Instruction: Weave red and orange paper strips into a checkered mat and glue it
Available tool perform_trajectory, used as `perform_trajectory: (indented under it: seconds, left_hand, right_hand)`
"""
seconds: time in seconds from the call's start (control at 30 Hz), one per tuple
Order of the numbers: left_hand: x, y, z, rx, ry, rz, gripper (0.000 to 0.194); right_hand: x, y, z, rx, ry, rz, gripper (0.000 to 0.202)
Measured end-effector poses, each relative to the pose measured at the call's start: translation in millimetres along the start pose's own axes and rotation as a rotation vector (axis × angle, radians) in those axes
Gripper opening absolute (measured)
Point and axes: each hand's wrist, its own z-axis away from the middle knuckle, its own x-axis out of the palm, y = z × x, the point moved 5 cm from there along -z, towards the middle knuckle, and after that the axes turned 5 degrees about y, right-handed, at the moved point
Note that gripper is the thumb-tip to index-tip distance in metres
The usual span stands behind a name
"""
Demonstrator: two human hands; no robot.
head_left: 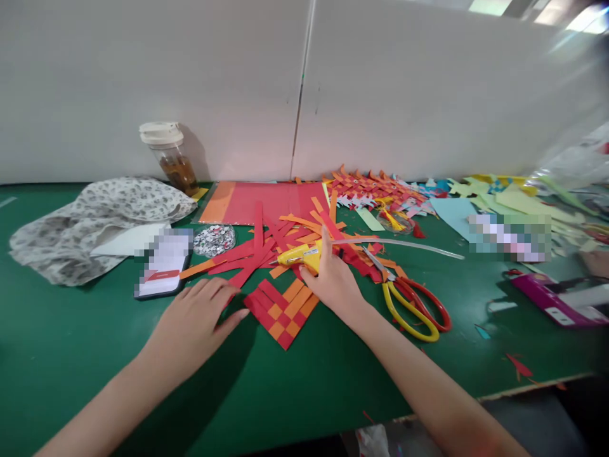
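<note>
My right hand (337,279) is closed around a yellow hot glue gun (297,256), with the index finger raised. A clear glue stick (409,242) sticks out of the gun's back, and its nozzle points left over the loose strips. Below the gun, a woven red and orange paper piece (284,314) lies on the table, its tip toward me. My left hand (202,317) is open at the woven piece's left side, thumb apart from the fingers. Its fingertips are close to red paper strips (242,257); whether they touch is unclear.
Scissors (413,304) lie right of my right hand. A phone (166,263), a bag of googly eyes (214,241), a patterned cloth (128,209) and a tea bottle (174,162) are leftward. Woven paper pieces (371,190) lie at the back; a purple object (547,301) is far right.
</note>
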Motion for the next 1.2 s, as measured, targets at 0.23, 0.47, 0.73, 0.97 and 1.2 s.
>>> perform_trajectory:
  seconds: [0.23, 0.47, 0.73, 0.97, 1.2]
  left_hand:
    - [16.0, -3.2, -27.1, -0.086, -0.26, 0.343, 0.035]
    - [27.2, 0.4, -29.6, -0.226, -0.371, 0.747, 0.023]
    - [40.9, -3.2, -31.8, -0.301, -0.251, 1.023, 0.019]
    - [38.8, -7.0, -27.5, -0.322, -0.249, 0.964, 0.019]
    - [36.2, -7.3, -28.1, -0.392, -0.171, 1.091, 0.023]
  right_hand:
    - [-9.2, 3.4, -5.6, 0.046, -0.041, 0.196, 0.086]
    - [-22.6, -37.1, -2.6, -0.238, -0.009, -0.12, 0.034]
    - [10.4, -60.3, 14.2, -0.4, -0.333, -0.505, 0.019]
    - [12.9, -53.6, 18.3, -0.369, -0.462, -0.532, 0.023]
    - [14.7, -57.5, 16.6, -0.371, -0.445, -0.536, 0.016]
